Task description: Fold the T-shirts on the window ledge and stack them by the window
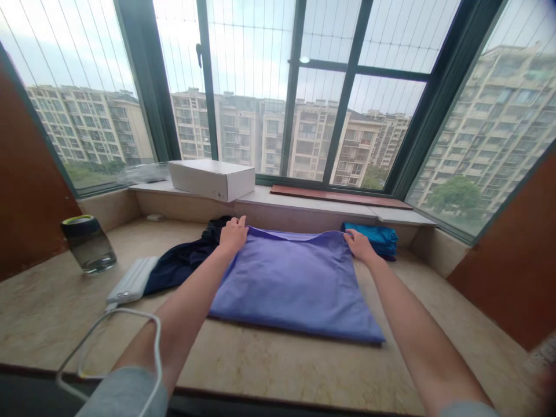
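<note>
A purple-blue piece of cloth [295,284], perhaps a garment, is spread nearly flat on the stone counter [243,365]. Its far edge gapes slightly in the middle. My left hand [234,234] pinches the far left corner, fingers closed on the fabric. At the far right corner, my right hand [358,243] grips the same edge between thumb and fingers. Dark navy cloth [185,260] lies crumpled beside my left forearm. Just beyond my right hand is a folded bright blue cloth bundle [374,237].
A water bottle [89,246] stands at the left. Near it lies a white power bank [132,281] with a white cable [158,341] looping over my left arm. On the raised sill behind are a white box [212,178] and a reddish board [339,197], below the windows.
</note>
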### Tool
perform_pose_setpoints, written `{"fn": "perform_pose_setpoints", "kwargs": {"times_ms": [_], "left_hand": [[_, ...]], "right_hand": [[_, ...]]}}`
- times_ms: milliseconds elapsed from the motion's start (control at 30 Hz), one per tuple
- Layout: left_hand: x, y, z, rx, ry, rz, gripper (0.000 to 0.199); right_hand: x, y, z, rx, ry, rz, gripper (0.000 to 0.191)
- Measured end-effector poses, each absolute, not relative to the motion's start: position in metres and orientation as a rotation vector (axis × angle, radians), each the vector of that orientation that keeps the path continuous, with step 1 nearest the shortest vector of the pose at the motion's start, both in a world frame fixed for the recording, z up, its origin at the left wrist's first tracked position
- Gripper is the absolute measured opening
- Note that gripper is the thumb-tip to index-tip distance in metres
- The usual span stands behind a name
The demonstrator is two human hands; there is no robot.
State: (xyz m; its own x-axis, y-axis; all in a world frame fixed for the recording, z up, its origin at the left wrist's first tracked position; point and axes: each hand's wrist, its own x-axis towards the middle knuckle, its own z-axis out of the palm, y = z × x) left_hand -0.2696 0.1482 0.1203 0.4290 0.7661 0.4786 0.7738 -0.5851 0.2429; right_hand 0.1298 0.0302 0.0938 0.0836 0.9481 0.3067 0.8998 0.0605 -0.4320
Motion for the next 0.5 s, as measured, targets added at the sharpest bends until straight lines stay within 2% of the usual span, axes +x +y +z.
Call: {"fn": "perform_pose_setpoints", "kwargs": {"times_ms": [100, 233, 367, 433, 500], "left_hand": [[-0.269, 0.142, 0.107, -2.728, -1.33, -0.795, 0.038], [-0.295, 0.126, 0.072, -2.881, -1.163, -0.578, 0.026], [-0.343, 0.119, 0.038, -2.988, -0.971, -0.287, 0.046], [-0.358, 0.121, 0.03, -2.993, -0.975, -0.239, 0.051], [-0.362, 0.123, 0.026, -3.0, -0.976, -0.23, 0.05]], "right_hand": [[0.122, 0.029, 0.08, -1.807, -1.877, 0.161, 0.037], [0.122, 0.006, 0.046, -1.747, -2.009, 0.292, 0.034], [0.139, -0.028, 0.012, -1.671, -2.172, 0.57, 0.054], [0.145, -0.038, 0.0, -1.677, -2.181, 0.599, 0.064], [0.145, -0.038, -0.007, -1.679, -2.175, 0.535, 0.062]]}}
